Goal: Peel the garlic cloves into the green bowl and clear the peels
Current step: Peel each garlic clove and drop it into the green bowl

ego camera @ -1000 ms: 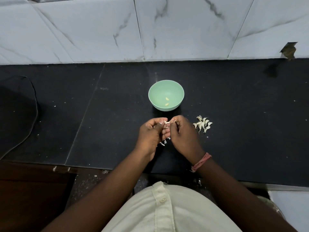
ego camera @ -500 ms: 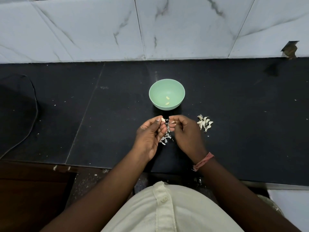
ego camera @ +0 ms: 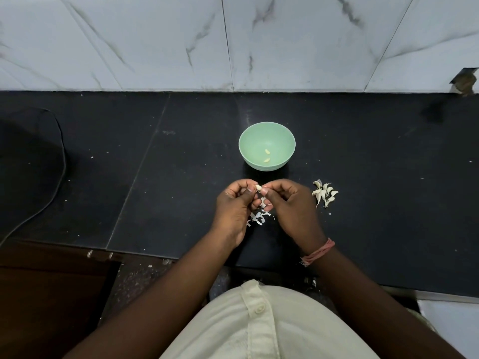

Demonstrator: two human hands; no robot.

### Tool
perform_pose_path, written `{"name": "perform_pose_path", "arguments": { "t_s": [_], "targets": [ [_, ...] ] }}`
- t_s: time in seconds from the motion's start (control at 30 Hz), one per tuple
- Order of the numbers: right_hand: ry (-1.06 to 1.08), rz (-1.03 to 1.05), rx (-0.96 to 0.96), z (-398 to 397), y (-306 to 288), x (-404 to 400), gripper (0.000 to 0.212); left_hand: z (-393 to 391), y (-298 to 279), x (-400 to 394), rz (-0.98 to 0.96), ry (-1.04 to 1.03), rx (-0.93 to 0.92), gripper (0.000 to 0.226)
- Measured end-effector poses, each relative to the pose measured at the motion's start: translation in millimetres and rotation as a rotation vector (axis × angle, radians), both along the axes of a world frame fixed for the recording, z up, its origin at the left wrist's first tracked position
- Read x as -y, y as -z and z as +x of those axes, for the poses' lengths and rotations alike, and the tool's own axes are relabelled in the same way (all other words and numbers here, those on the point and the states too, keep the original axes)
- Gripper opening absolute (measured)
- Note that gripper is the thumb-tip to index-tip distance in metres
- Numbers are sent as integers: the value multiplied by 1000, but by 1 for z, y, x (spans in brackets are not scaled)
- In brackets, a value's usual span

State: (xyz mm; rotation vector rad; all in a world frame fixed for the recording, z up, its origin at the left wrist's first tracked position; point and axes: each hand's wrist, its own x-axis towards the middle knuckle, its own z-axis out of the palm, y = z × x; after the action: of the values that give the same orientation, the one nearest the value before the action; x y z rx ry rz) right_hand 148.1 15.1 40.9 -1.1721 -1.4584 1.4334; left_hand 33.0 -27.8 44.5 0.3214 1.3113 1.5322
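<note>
so, nearest to you is your pale shirt (ego camera: 259, 320), with both forearms reaching forward from it over the edge of the black counter (ego camera: 388, 203). a pink thread band (ego camera: 318, 252) sits on your right wrist.

your left hand (ego camera: 234, 206) and right hand (ego camera: 291, 203) meet just above the counter, fingers curled inward. the left thumb and fingertips pinch a garlic clove (ego camera: 258, 187) at the top of the hand. your right fingertips (ego camera: 267, 189) are drawn in tight right beside that clove, touching it or its skin; you cannot tell from here exactly which. a thin strip of peel (ego camera: 262, 201) hangs between the two hands, just under the fingertips.

below your fingers, between the heels of both hands, loose peels (ego camera: 258, 218) lie scattered on the counter.

just to the outside of your right knuckles, a small heap of unpeeled cloves (ego camera: 324, 194) rests on the counter, apart from the hand.

straight ahead of your fingertips, near but not touching, stands the green bowl (ego camera: 248, 141), upright, with two peeled cloves (ego camera: 267, 155) lying in its bottom.

far off to the left of your left hand, a dark cable (ego camera: 55, 187) curves across the counter. beyond the bowl, white marble tiles (ego camera: 155, 42) rise as the back wall.
</note>
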Motion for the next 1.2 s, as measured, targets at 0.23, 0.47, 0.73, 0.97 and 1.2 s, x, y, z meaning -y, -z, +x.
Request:
{"name": "perform_pose_path", "arguments": {
  "t_s": [0.23, 0.47, 0.73, 0.97, 1.2],
  "targets": [
    [18, -89, -55, -4, -6, 6, 17, 7, -9, 2, 22, 75, -34, 15],
    [9, -299, -131, 1, 2, -1, 16, 1, 3, 0, 5, 147, -132, 20],
    [-8, -449, -177, 4, 19, 10, 23, 1, 21, 5, -53, 256, -144, 21],
    [32, -346, -80, 6, 23, 14, 21, 6, 25, 8, -51, 152, -15, 21],
    [10, 234, 351, 17, 37, 16, 11, 8, 23, 11, -75, 95, 154, 13]
  ]
}}
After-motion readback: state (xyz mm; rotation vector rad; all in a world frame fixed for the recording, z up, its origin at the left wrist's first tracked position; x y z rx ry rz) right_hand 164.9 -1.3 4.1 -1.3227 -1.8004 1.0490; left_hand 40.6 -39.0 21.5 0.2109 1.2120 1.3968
